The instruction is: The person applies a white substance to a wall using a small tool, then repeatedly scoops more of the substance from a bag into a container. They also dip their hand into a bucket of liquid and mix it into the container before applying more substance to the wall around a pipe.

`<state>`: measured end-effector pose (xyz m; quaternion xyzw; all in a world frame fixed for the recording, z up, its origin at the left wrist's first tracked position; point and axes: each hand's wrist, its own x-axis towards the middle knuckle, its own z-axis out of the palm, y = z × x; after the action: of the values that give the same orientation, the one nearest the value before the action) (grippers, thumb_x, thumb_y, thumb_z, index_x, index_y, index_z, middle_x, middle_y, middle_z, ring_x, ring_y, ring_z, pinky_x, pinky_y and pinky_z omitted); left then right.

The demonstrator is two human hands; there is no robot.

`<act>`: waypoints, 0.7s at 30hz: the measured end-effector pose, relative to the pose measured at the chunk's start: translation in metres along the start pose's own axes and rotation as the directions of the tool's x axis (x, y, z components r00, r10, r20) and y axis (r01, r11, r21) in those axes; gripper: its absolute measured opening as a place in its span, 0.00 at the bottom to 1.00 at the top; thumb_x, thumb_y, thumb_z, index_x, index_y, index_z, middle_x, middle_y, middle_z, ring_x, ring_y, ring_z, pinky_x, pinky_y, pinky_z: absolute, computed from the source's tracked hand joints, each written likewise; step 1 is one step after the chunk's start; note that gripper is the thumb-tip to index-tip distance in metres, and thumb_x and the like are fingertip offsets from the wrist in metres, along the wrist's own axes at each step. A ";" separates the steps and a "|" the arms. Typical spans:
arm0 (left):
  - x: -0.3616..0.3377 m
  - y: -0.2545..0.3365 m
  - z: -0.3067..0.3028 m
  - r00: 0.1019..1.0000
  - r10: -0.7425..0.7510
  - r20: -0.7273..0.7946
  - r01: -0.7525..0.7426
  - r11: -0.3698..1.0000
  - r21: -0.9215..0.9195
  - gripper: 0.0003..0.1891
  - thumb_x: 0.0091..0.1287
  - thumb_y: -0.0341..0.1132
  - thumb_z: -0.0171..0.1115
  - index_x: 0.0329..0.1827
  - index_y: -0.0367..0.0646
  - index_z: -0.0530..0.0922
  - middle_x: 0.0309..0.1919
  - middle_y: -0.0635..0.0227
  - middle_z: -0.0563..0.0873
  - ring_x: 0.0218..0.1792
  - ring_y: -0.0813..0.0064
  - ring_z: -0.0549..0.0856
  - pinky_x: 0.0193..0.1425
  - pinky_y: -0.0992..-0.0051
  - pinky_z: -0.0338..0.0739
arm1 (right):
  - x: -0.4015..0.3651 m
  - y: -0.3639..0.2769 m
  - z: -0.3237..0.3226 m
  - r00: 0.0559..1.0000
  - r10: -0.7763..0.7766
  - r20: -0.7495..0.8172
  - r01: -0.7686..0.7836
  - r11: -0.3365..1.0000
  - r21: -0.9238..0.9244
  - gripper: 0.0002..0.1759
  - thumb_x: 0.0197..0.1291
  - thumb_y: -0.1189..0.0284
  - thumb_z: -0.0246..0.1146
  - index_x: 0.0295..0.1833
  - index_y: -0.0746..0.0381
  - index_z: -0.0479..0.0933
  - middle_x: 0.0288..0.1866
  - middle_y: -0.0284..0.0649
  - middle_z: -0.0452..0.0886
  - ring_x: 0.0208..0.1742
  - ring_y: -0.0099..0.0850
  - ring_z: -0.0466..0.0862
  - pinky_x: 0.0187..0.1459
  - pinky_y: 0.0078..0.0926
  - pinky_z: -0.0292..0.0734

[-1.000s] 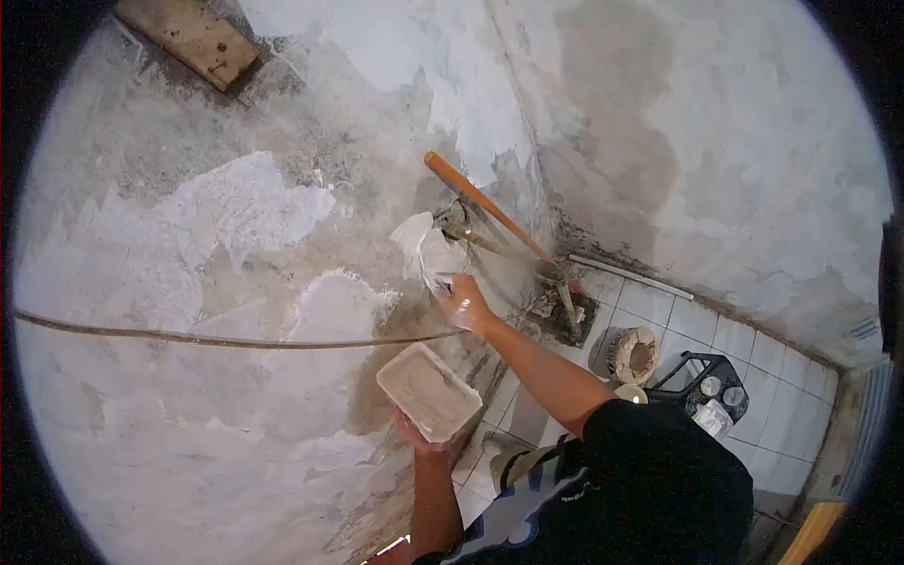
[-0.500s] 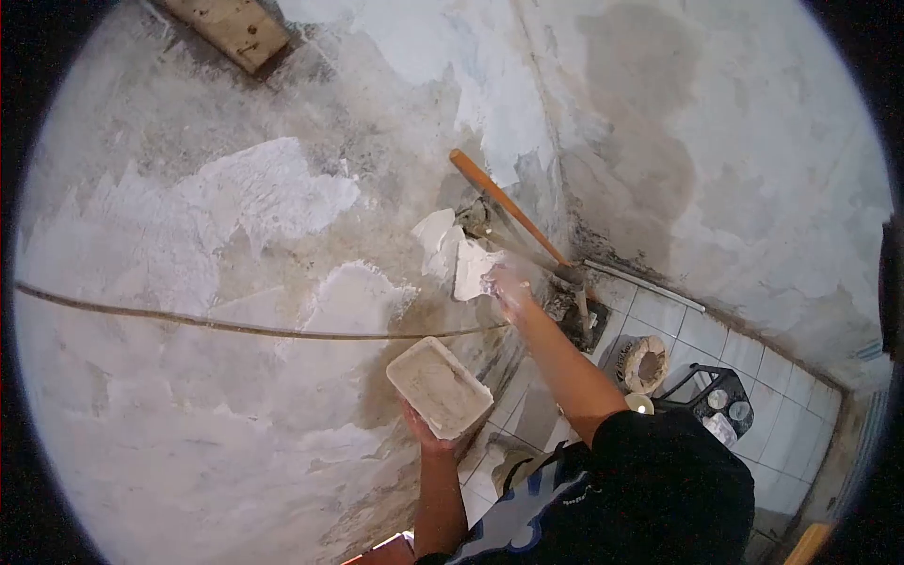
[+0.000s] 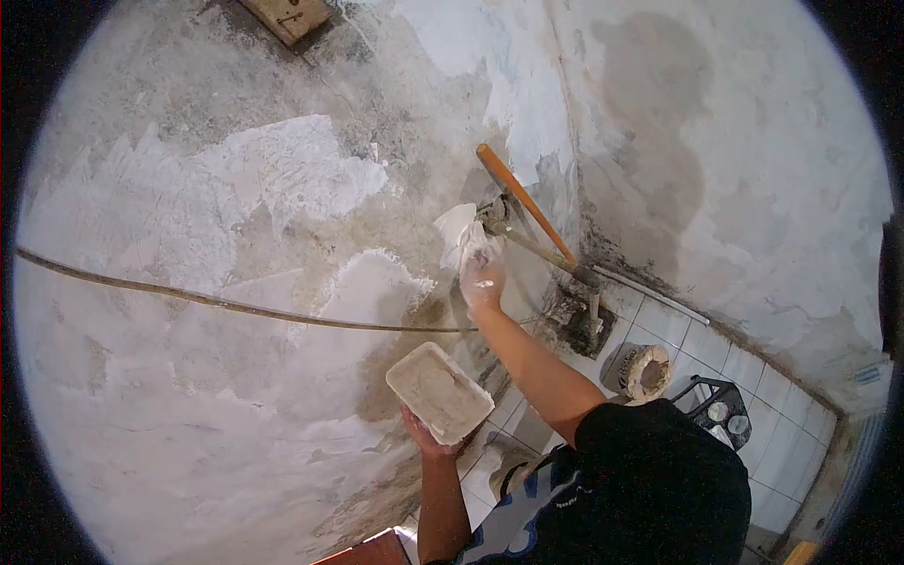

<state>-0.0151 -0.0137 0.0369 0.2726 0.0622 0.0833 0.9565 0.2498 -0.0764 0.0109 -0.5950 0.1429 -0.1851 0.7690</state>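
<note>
My left hand (image 3: 426,431) grips a shallow rectangular tub (image 3: 440,391) from below and its near end; pale, pasty filler lies inside. My right hand (image 3: 484,282) is closed round a flat putty spreader (image 3: 470,243) coated in white filler. Most of the spreader is hidden behind the fingers. It is against or very near the wall (image 3: 282,254), beside a fresh white patch (image 3: 454,226). Just past the hand are a dirty metal fitting with a pipe (image 3: 539,249) and an orange wooden handle (image 3: 513,184).
A brown hose (image 3: 217,301) runs across the wall. On the white-tiled floor (image 3: 659,318) stand a filler-crusted bucket (image 3: 648,371) and a black stool (image 3: 720,410) with small containers on it. A wooden block (image 3: 292,19) juts out at the upper left.
My right hand has shifted left with the spreader and turned, so its back now covers most of the blade. The tub stays in my left hand; the view has shifted slightly.
</note>
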 end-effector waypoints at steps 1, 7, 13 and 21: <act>-0.001 0.002 0.001 1.000 -0.011 0.006 0.011 1.000 -0.026 0.31 0.70 0.59 0.46 0.69 0.48 0.66 0.60 0.61 0.77 0.58 0.54 0.78 0.60 0.49 0.75 | -0.005 -0.016 -0.001 1.000 0.002 0.003 -0.002 1.000 0.000 0.11 0.58 0.75 0.56 0.43 0.72 0.75 0.35 0.54 0.82 0.36 0.46 0.82 0.41 0.36 0.74; 0.006 0.001 -0.002 0.996 -0.008 -0.088 0.007 1.000 -0.009 0.30 0.71 0.57 0.45 0.68 0.47 0.66 0.60 0.59 0.77 0.58 0.53 0.78 0.60 0.48 0.75 | -0.048 -0.130 -0.042 0.925 -0.238 0.297 0.245 0.969 0.014 0.11 0.61 0.75 0.55 0.44 0.72 0.73 0.34 0.55 0.81 0.37 0.48 0.84 0.39 0.37 0.75; 0.018 0.003 -0.021 0.995 0.007 -0.101 -0.007 1.000 0.000 0.31 0.70 0.57 0.46 0.68 0.45 0.66 0.60 0.59 0.77 0.56 0.52 0.79 0.58 0.47 0.76 | -0.018 -0.077 -0.071 0.917 -0.157 0.366 0.053 0.959 0.278 0.08 0.61 0.73 0.59 0.42 0.66 0.76 0.33 0.29 0.78 0.33 0.21 0.75 0.37 0.21 0.71; 0.025 -0.001 0.048 0.999 -0.010 0.050 0.006 0.997 0.077 0.31 0.72 0.59 0.42 0.70 0.47 0.65 0.62 0.63 0.76 0.60 0.58 0.78 0.64 0.53 0.73 | 0.011 -0.086 -0.145 0.807 0.126 0.577 -0.421 0.807 0.413 0.11 0.59 0.76 0.61 0.48 0.66 0.75 0.38 0.36 0.80 0.39 0.26 0.81 0.42 0.25 0.77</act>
<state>0.0171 -0.0341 0.0748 0.3108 0.0425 0.0703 0.9469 0.1864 -0.2255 0.0579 -0.3620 -0.0401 0.0701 0.9287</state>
